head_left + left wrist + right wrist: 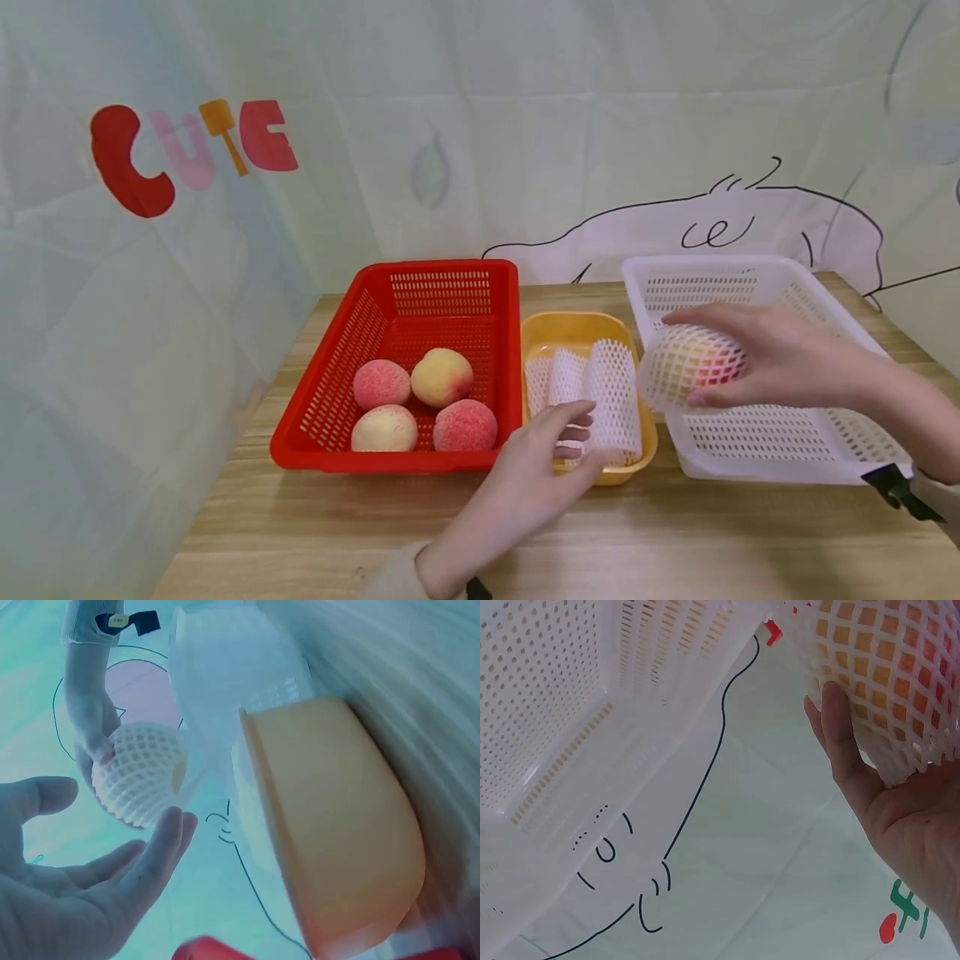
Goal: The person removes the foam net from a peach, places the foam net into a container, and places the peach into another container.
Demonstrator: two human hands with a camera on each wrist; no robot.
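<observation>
In my right hand (780, 354) I hold a peach (693, 367) wrapped in a white foam net sleeve, fingers over its top and thumb underneath. It hangs above the left side of the white basket (757, 442). The right wrist view shows the netted peach (900, 675) up close. My left hand (536, 462) has its fingers spread and holds nothing; it is over the near left edge of the yellow tray (577, 323). Several foam net sleeves (611, 392) lie in that tray. Across a gap from my left hand (97, 885), the left wrist view shows the wrapped peach (142, 776).
Left of the tray stands a red basket (397, 461) with several bare peaches (442, 377), some pink, some pale yellow. All three containers stand on a wooden table (337, 533). A printed cloth (420, 108) hangs behind and at the left.
</observation>
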